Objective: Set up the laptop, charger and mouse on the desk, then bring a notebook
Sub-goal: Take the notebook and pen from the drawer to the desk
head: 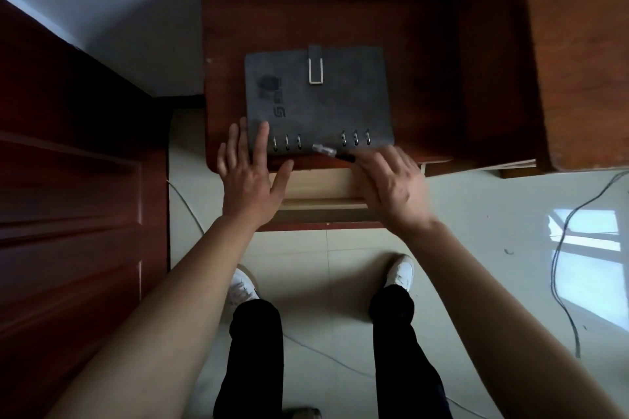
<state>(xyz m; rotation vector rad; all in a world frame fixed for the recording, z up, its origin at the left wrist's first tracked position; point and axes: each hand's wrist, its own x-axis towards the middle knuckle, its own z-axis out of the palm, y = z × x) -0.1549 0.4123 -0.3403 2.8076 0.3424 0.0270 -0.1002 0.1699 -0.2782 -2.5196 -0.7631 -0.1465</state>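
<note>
Grey ring notebook [326,102] lay on the bench [418,44], left hand [250,170] spread on its near-left corner, right hand [391,184] at a pen [332,150], grip unclear.

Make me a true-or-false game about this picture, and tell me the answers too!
1. The notebook is grey. True.
2. The notebook lies open. False: it is shut, with its strap over the far edge.
3. The left hand lies flat on the notebook's near left corner. True.
4. The pen is on the floor. False: it lies along the notebook's near edge, at the fingertips of the right hand.
5. The shoes are black. False: they are white.
6. The drawer under the notebook is pulled out a bit. True.
</note>
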